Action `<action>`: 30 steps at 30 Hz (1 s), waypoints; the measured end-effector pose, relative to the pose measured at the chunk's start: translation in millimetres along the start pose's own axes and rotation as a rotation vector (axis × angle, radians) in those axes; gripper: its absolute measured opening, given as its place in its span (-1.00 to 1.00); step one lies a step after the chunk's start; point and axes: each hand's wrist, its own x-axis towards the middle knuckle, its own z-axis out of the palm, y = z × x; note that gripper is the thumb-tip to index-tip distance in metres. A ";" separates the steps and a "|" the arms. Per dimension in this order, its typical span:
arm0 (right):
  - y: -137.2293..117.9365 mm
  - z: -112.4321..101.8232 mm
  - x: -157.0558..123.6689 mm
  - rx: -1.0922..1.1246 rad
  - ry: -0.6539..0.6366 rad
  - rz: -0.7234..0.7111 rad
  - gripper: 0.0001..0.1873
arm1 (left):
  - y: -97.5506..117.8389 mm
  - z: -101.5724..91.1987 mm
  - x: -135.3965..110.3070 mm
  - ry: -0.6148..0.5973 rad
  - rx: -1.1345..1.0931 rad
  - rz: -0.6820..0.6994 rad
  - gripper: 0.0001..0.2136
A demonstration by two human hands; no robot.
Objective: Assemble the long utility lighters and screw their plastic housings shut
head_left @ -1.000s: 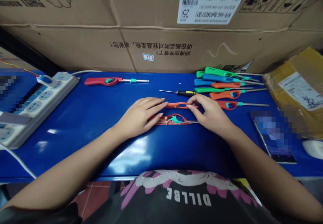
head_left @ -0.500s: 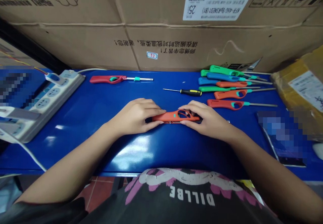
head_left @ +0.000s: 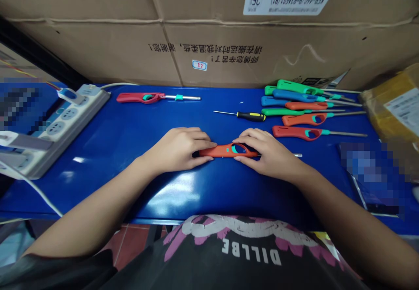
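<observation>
An orange long-nosed gas lighter [head_left: 214,151] lies across the blue table in front of me, its handle to the left and its metal tube to the right. My left hand [head_left: 183,150] pinches the handle's left end between thumb and fingers. Around the trigger loop, my right hand [head_left: 266,154] grips the right end of the body and covers most of the tube; only the tube's tip shows beyond the hand. A teal trigger is visible inside the loop. Beyond my right hand rests a black and yellow screwdriver [head_left: 251,116].
Several coloured lighters [head_left: 296,131] lie in a group at the right, and a red lighter [head_left: 139,98] is at the back left. A white power strip [head_left: 68,117] stands left. Cardboard boxes [head_left: 114,54] wall the back; a taped parcel [head_left: 389,102] and a blurred flat device [head_left: 373,176] are right.
The orange shell has settled flatter, and the thin metal parts seen along its lower edge are now mostly covered. Teal now shows in the loop. Both hands keep their grip; the view has shifted slightly.
</observation>
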 end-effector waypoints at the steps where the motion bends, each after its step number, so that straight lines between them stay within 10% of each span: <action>1: -0.2 0.3 0.0 0.002 0.002 0.004 -0.67 | 0.1 -0.1 -0.1 -0.004 -0.004 -0.010 -0.72; 30: -3.3 -5.3 -2.5 -0.292 0.017 -0.113 -0.70 | 13.3 9.3 3.1 0.098 0.084 -0.001 -0.67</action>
